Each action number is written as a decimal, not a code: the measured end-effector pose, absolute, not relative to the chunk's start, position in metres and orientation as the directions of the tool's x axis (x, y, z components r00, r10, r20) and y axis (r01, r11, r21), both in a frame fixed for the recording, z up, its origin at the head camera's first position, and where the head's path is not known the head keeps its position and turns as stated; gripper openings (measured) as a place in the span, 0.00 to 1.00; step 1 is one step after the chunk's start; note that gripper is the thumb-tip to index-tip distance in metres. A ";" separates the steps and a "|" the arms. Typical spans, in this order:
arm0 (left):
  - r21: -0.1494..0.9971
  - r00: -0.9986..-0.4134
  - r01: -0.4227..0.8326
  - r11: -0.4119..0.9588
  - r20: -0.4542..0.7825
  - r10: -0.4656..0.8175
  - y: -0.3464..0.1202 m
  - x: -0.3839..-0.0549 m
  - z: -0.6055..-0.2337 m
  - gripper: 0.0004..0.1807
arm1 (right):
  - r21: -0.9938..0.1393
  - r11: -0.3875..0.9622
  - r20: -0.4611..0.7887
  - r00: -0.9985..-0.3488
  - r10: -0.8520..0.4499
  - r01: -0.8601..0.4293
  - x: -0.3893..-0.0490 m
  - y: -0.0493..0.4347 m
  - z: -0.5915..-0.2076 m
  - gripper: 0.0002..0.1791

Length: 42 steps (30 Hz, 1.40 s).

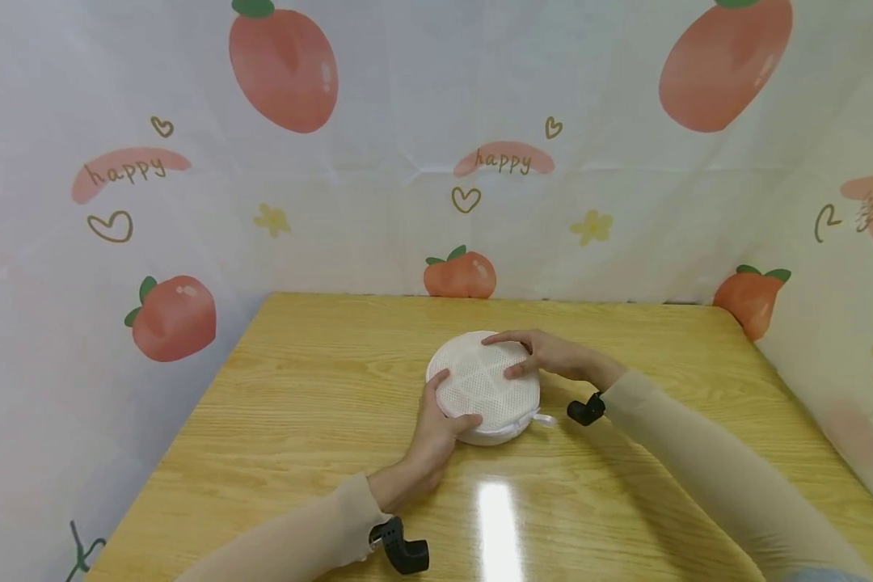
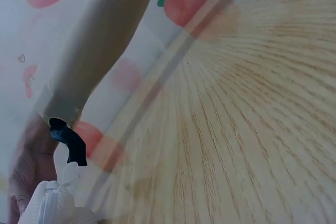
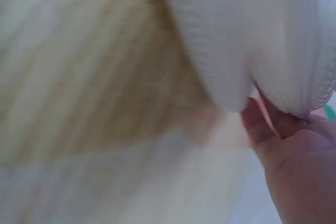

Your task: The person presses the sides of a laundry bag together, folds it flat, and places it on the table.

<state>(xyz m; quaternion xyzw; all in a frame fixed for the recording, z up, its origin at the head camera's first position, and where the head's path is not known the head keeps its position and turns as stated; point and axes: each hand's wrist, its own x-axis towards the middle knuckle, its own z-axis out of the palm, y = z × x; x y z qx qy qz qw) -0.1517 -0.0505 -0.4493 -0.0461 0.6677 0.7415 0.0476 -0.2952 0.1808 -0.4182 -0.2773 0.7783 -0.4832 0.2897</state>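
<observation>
A round white mesh laundry bag point(image 1: 476, 386) is between both hands above the middle of the wooden table, its mesh top facing up. My left hand point(image 1: 435, 426) grips its near left edge, thumb over the rim and the other fingers hidden. At the far right edge my right hand point(image 1: 553, 356) holds the bag, thumb and a finger spread on the mesh. A white loop tab point(image 1: 545, 419) hangs at the zipper on the near right rim. In the right wrist view, fingers point(image 3: 257, 121) touch the side of the bag point(image 3: 226, 40).
Under the bag lies the wood-grain table point(image 1: 320, 420), with a bright light reflection near its front. A white fruit-print curtain point(image 1: 378, 162) surrounds the back and sides. Each wrist carries a black camera mount point(image 1: 402, 550).
</observation>
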 end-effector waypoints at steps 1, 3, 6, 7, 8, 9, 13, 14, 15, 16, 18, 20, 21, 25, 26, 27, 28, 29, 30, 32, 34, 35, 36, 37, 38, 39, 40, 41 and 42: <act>0.986 -0.991 -0.131 -0.104 -0.131 0.004 -0.050 -0.152 -0.450 0.50 | -0.920 0.366 -0.185 -0.671 -0.718 -0.139 -0.295 0.181 -0.422 0.37; 0.986 -0.991 -0.129 -0.103 -0.130 -0.006 -0.050 -0.151 -0.452 0.50 | -0.920 0.363 -0.182 -0.665 -0.724 -0.144 -0.294 0.182 -0.428 0.37; 0.988 -0.992 -0.120 -0.099 -0.122 -0.018 -0.050 -0.152 -0.454 0.50 | -0.898 0.387 -0.160 -0.666 -0.729 -0.208 -0.292 0.182 -0.434 0.37; 0.989 -0.993 -0.115 -0.097 -0.118 -0.020 -0.049 -0.152 -0.455 0.50 | -0.886 0.399 -0.151 -0.668 -0.729 -0.236 -0.292 0.183 -0.435 0.37; 0.990 -0.993 -0.111 -0.092 -0.113 -0.022 -0.049 -0.152 -0.455 0.50 | -0.874 0.411 -0.143 -0.672 -0.727 -0.259 -0.292 0.183 -0.436 0.37; 0.991 -0.994 -0.108 -0.084 -0.111 -0.024 -0.049 -0.153 -0.456 0.50 | -0.864 0.422 -0.138 -0.676 -0.724 -0.276 -0.292 0.183 -0.436 0.37; 0.996 -0.995 -0.092 0.016 -0.091 -0.037 -0.051 -0.157 -0.456 0.50 | -0.844 0.441 -0.132 -0.679 -0.722 -0.305 -0.292 0.183 -0.434 0.37; 0.995 -0.996 -0.083 0.062 -0.081 -0.040 -0.052 -0.158 -0.455 0.50 | -0.844 0.444 -0.134 -0.681 -0.719 -0.302 -0.292 0.183 -0.433 0.37; 0.991 -0.996 -0.075 0.113 -0.070 -0.045 -0.054 -0.159 -0.454 0.50 | -0.843 0.445 -0.133 -0.683 -0.718 -0.304 -0.292 0.183 -0.432 0.37; 0.985 -0.997 -0.063 0.161 -0.056 -0.049 -0.056 -0.161 -0.453 0.50 | -0.842 0.447 -0.135 -0.685 -0.716 -0.301 -0.292 0.182 -0.431 0.38; 0.969 -0.998 -0.044 0.241 -0.032 -0.054 -0.061 -0.165 -0.452 0.50 | -0.845 0.447 -0.138 -0.689 -0.711 -0.293 -0.292 0.182 -0.429 0.38; 0.963 -0.999 -0.022 0.270 -0.011 -0.042 -0.067 -0.169 -0.450 0.50 | -0.847 0.449 -0.142 -0.694 -0.706 -0.284 -0.292 0.182 -0.428 0.38; 0.960 -0.999 -0.010 0.281 0.001 -0.036 -0.069 -0.171 -0.449 0.49 | -0.846 0.448 -0.139 -0.693 -0.707 -0.288 -0.292 0.182 -0.428 0.37; 0.934 -0.997 0.073 0.350 0.071 0.018 -0.076 -0.176 -0.443 0.46 | -0.839 0.456 -0.132 -0.701 -0.701 -0.298 -0.292 0.183 -0.423 0.36; 0.924 -0.995 0.097 0.371 0.090 0.038 -0.077 -0.178 -0.441 0.45 | -0.837 0.452 -0.121 -0.701 -0.703 -0.309 -0.292 0.184 -0.422 0.35; 0.913 -0.993 0.120 0.390 0.107 0.055 -0.078 -0.179 -0.440 0.44 | -0.836 0.450 -0.115 -0.703 -0.701 -0.313 -0.292 0.184 -0.420 0.35; 0.904 -0.991 0.136 0.404 0.117 0.071 -0.078 -0.180 -0.438 0.43 | -0.837 0.450 -0.112 -0.708 -0.697 -0.312 -0.292 0.185 -0.418 0.35; 0.898 -0.988 0.151 0.412 0.126 0.087 -0.079 -0.182 -0.435 0.42 | -0.836 0.448 -0.104 -0.709 -0.697 -0.318 -0.292 0.185 -0.417 0.35; 0.897 -0.987 0.156 0.414 0.127 0.098 -0.079 -0.183 -0.433 0.42 | -0.837 0.441 -0.094 -0.710 -0.698 -0.323 -0.291 0.186 -0.415 0.35; 0.895 -0.986 0.162 0.415 0.125 0.114 -0.080 -0.186 -0.430 0.42 | -0.830 0.438 -0.069 -0.715 -0.695 -0.345 -0.289 0.186 -0.411 0.35; 0.893 -0.984 0.166 0.418 0.123 0.127 -0.082 -0.190 -0.427 0.41 | -0.813 0.448 -0.044 -0.729 -0.683 -0.371 -0.285 0.185 -0.408 0.34; 0.891 -0.982 0.174 0.420 0.126 0.139 -0.082 -0.191 -0.425 0.41 | -0.794 0.457 -0.020 -0.735 -0.678 -0.400 -0.282 0.185 -0.406 0.33; 0.886 -0.980 0.184 0.426 0.129 0.154 -0.084 -0.194 -0.424 0.40 | -0.775 0.467 0.005 -0.742 -0.670 -0.427 -0.279 0.185 -0.405 0.33; 0.878 -0.974 0.206 0.432 0.142 0.176 -0.085 -0.196 -0.423 0.40 | -0.753 0.478 0.030 -0.750 -0.661 -0.452 -0.275 0.184 -0.404 0.33; 0.869 -0.968 0.226 0.441 0.149 0.202 -0.086 -0.198 -0.422 0.40 | -0.733 0.489 0.054 -0.756 -0.652 -0.473 -0.271 0.185 -0.402 0.33; 0.857 -0.961 0.246 0.453 0.153 0.232 -0.088 -0.200 -0.420 0.40 | -0.715 0.494 0.079 -0.760 -0.646 -0.494 -0.267 0.185 -0.402 0.33; 0.846 -0.951 0.269 0.460 0.158 0.266 -0.090 -0.203 -0.418 0.40 | -0.694 0.502 0.102 -0.761 -0.641 -0.516 -0.264 0.185 -0.402 0.33; 0.832 -0.939 0.293 0.471 0.160 0.303 -0.091 -0.206 -0.417 0.41 | -0.681 0.509 0.116 -0.764 -0.635 -0.526 -0.260 0.185 -0.401 0.34; 0.819 -0.928 0.315 0.479 0.159 0.338 -0.093 -0.209 -0.415 0.41 | -0.676 0.512 0.124 -0.766 -0.631 -0.531 -0.256 0.186 -0.401 0.35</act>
